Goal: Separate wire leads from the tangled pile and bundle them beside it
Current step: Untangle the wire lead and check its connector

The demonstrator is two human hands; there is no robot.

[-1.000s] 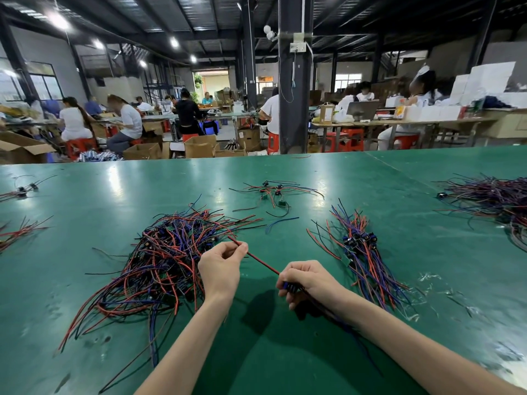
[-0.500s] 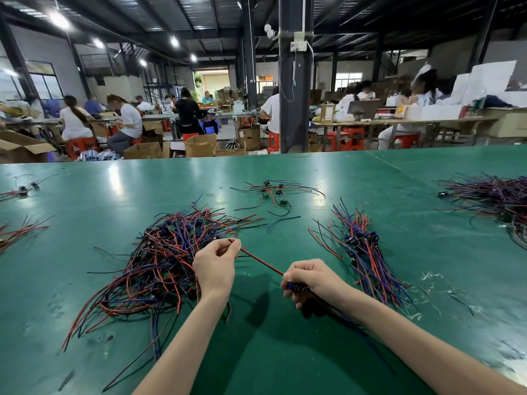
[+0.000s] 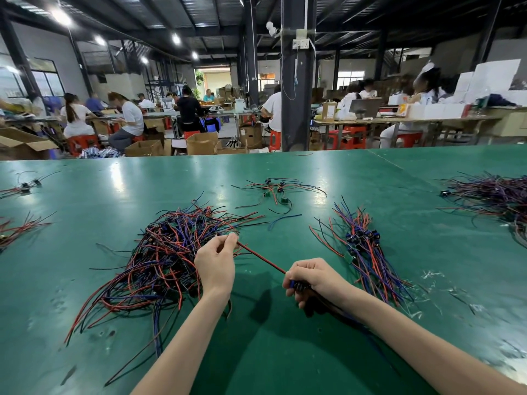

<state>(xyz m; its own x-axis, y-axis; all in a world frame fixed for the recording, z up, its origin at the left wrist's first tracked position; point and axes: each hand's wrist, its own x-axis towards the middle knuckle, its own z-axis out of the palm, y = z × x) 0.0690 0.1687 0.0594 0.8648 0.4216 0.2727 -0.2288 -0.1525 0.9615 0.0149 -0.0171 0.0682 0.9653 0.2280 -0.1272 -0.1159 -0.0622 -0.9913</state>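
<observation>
The fingers (image 3: pixel 229 241) of the left hand (image 3: pixel 215 263) pinch the far end of one red-and-black lead (image 3: pixel 261 256). The right hand (image 3: pixel 312 277) is curled round the lead's near end, where a blue-and-black connector (image 3: pixel 296 285) shows under its knuckles.

Both grips and the stretch between them look much as they did half a second ago. Compared with a second ago, the left hand sits slightly further left, closer over the pile's edge.

The lead is pulled straight just above the tabletop (image 3: pixel 285 360). Its long axis is a diagonal, with the far end up and to the left at the pinch and the connector end down and to the right. Dark wires trail from the right hand under that forearm.

The pile (image 3: pixel 159 260) spreads just left of the left hand. The bundle (image 3: pixel 368 252) lies to the right of the right hand, apart from the pile. A few loose leads (image 3: pixel 273 189) lie further back.
</observation>
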